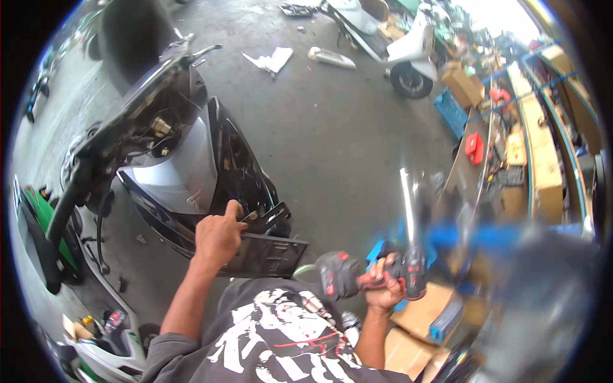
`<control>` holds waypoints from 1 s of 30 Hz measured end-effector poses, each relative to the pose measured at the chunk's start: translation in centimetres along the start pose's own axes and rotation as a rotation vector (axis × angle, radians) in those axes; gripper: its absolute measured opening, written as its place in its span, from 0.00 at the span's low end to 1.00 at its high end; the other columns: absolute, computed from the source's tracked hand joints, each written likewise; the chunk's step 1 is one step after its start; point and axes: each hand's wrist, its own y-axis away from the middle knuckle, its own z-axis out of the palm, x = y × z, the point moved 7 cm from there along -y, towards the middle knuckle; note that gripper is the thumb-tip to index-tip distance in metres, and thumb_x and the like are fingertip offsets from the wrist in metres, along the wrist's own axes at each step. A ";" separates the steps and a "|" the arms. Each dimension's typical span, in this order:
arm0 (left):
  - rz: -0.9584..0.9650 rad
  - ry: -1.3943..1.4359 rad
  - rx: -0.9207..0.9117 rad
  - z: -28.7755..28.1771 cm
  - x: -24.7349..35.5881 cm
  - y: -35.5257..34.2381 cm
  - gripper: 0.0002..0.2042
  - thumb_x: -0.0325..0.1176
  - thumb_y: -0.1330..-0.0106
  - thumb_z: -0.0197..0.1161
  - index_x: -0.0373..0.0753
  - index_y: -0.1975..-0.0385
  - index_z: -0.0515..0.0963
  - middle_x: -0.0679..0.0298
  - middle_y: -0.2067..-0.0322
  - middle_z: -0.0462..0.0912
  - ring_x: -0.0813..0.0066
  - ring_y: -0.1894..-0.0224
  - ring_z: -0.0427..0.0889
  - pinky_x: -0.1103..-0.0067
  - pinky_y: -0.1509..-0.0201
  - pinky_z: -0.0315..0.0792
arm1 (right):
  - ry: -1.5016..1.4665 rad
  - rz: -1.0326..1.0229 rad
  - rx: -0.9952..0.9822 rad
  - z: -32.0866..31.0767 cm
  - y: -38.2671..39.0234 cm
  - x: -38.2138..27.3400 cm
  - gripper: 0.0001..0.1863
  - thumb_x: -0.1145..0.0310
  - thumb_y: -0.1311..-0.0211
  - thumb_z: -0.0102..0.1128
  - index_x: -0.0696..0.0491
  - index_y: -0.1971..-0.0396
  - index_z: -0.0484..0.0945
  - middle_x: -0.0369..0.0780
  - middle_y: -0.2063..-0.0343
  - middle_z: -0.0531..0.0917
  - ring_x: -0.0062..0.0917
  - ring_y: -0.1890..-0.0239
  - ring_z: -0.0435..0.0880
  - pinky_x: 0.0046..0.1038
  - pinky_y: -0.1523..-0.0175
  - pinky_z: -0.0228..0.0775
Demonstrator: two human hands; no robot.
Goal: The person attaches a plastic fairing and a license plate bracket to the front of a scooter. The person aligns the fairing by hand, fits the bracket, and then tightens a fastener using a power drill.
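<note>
My left hand (218, 237) rests at the lower front of a grey and black scooter body (185, 169). One finger is stretched out and another digit stands apart from it, beside a black bracket (271, 219) with a small bolt head. Whether the other fingers grip anything is hidden. Below that hand a dark flat plate (265, 256) with slots sticks out toward me. My right hand (383, 287) is wrapped round the handle of a black and red cordless driver (414, 277). A long shiny shaft (407, 198) points away from its nose, clear of the scooter.
Brown cardboard boxes (424, 313) stand by my right arm, near a blurred blue frame (485, 236). Cluttered shelving (543, 147) lines the right side. A white scooter (412, 45) stands farther off; white scraps (271, 60) lie on the floor. Green bodywork (48, 220) is at left.
</note>
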 end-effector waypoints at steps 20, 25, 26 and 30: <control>-0.127 -0.140 -0.326 31.8 9.5 -13.7 0.13 0.39 0.36 0.64 0.42 0.60 0.69 0.52 0.76 0.83 0.46 0.70 0.83 0.57 0.68 0.72 | -0.088 0.303 0.453 -28.9 -7.5 0.2 0.29 0.47 0.47 0.69 0.53 0.56 0.71 0.42 0.66 0.75 0.45 0.44 0.74 0.51 0.33 0.57; -0.266 -0.191 -0.343 44.5 9.3 -21.1 0.12 0.38 0.36 0.64 0.45 0.59 0.69 0.53 0.71 0.85 0.43 0.64 0.83 0.54 0.62 0.73 | 0.125 0.509 0.582 -41.2 -12.2 6.8 0.15 0.71 0.51 0.64 0.59 0.62 0.74 0.48 0.60 0.82 0.32 0.58 0.81 0.32 0.55 0.77; -0.285 -0.233 -0.326 46.9 8.3 -22.3 0.12 0.38 0.36 0.64 0.46 0.59 0.69 0.53 0.71 0.85 0.43 0.64 0.83 0.54 0.62 0.73 | 0.229 0.529 0.606 -43.1 -13.6 8.1 0.14 0.74 0.52 0.65 0.59 0.64 0.75 0.45 0.66 0.82 0.29 0.63 0.81 0.31 0.57 0.76; -0.276 -0.198 -0.240 57.0 7.6 -28.0 0.12 0.38 0.36 0.63 0.45 0.59 0.69 0.55 0.70 0.85 0.45 0.63 0.83 0.55 0.61 0.73 | 0.483 0.646 0.550 -53.6 -15.0 14.9 0.09 0.78 0.56 0.60 0.59 0.71 0.76 0.43 0.68 0.81 0.25 0.74 0.80 0.30 0.66 0.76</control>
